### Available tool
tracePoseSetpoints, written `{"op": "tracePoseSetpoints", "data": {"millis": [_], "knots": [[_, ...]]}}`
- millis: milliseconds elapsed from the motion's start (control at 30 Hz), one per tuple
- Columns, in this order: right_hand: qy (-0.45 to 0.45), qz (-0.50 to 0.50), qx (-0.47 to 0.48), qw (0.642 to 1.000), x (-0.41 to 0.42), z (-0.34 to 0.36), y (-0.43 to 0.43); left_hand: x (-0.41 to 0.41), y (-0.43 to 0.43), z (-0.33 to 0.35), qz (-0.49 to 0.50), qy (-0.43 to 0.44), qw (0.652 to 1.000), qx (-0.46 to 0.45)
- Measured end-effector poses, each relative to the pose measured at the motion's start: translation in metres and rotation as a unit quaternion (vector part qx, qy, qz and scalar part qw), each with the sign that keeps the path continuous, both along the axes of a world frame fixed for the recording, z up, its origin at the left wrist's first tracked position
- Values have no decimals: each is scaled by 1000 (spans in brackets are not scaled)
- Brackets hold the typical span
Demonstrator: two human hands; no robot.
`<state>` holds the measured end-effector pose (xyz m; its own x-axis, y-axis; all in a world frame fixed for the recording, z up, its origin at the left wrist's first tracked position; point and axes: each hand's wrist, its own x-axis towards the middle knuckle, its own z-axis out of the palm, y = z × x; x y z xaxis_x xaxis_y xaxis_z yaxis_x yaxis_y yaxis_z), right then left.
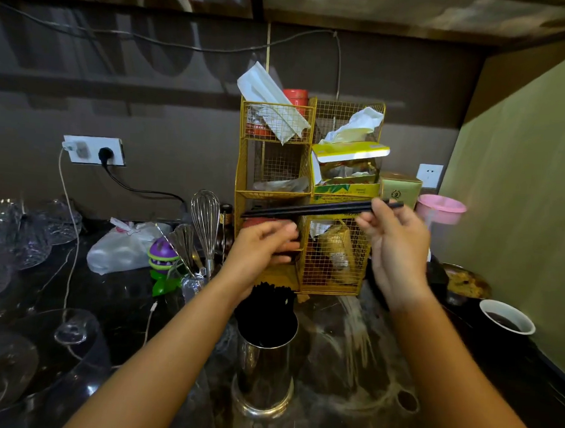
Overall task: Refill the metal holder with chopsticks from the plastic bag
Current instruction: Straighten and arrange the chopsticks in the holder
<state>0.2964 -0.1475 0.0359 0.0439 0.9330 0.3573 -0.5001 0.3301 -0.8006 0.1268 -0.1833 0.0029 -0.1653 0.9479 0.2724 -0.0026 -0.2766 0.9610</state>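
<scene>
A shiny metal holder (264, 373) stands on the dark counter right in front of me, packed with upright black chopsticks (272, 298). My right hand (394, 246) is raised above and behind it and pinches a bundle of black chopsticks (320, 210) near their right end, held level. My left hand (266, 245) hovers just under the bundle's left end with curled, blurred fingers; whether it grips anything is unclear. Something like clear plastic film (356, 335) lies on the counter to the right of the holder. A tied white plastic bag (119, 251) sits at the left.
A yellow wire rack (273, 180) full of boxes and packets stands just behind my hands. A whisk (205, 219) and utensils stand to its left, and glassware (18, 232) crowds the left. A paper cup of dark liquid (506, 315) and a pink cup (440, 209) are at the right.
</scene>
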Motion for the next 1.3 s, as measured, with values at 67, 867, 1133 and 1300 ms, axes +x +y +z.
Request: {"op": "tracePoseSetpoints", "data": {"millis": [67, 867, 1133, 1300], "knots": [[60, 24, -60, 996, -6, -15, -4, 1, 4, 4, 6, -81, 997, -9], [-271, 54, -31, 961, -20, -33, -4, -14, 10, 17, -5, 119, 992, 45], [-430, -9, 228, 874, -39, -28, 2, -4, 15, -20, -37, 283, 958, -3], [-469, -52, 228, 852, -45, -52, 4, -9, 18, -39, -46, 335, 941, -28]]}}
